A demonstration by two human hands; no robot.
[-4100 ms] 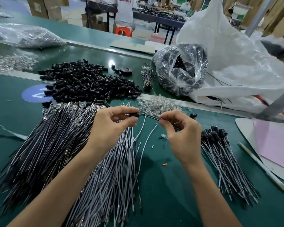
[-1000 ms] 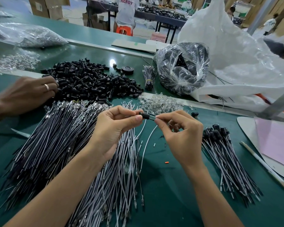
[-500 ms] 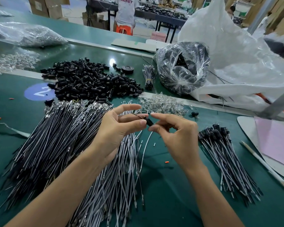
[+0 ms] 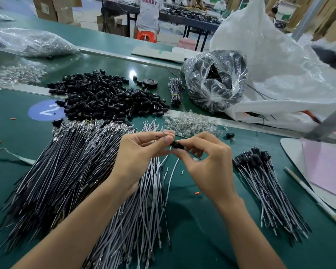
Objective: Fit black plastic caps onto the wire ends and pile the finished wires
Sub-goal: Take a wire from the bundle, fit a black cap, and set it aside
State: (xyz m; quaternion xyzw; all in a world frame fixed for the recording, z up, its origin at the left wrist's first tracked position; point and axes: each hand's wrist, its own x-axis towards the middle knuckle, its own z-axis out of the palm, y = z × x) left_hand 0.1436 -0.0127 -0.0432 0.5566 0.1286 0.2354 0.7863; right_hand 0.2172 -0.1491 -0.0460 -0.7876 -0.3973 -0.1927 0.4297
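Green bench [image 4: 202, 239] in a factory hall, seen from above the worker's own forearms.

Nearest: raw wires [image 4: 66, 181] fanned across the left and middle of the bench, dark ones to the left, grey ones under the wrists, metal tips pointing away.

Above them, both hands meet off the surface. Left hand [image 4: 142, 154]: thumb and forefinger pinched on a thin wire [image 4: 159, 137], other fingers curled. Right hand [image 4: 209, 164]: thumb and forefinger pinched on a black cap [image 4: 176, 145], which sits between the two sets of fingertips. Whether the cap is fully seated on the wire cannot be told.

Right of the hands: finished pile [image 4: 264, 183], capped ends away from the worker, tails spread toward the near edge. Beyond it to the right, a white pen [image 4: 314, 197] beside a pink sheet [image 4: 326, 167].

Just past the hands: heap of clear bulbs [image 4: 192, 123], one loose cap [image 4: 229, 135] at its right side.

Further: big heap of caps [image 4: 109, 98], partly over a blue sticker [image 4: 45, 110] marked 2. Tape roll [image 4: 150, 82] and a tied bundle [image 4: 176, 92] to its right, then a clear bag [image 4: 217, 80] of black parts leaning on a white sack [image 4: 279, 65].

Far left: another bag [image 4: 31, 42]. Background: a person [image 4: 148, 12] at another table, orange stool [image 4: 146, 36], cartons.
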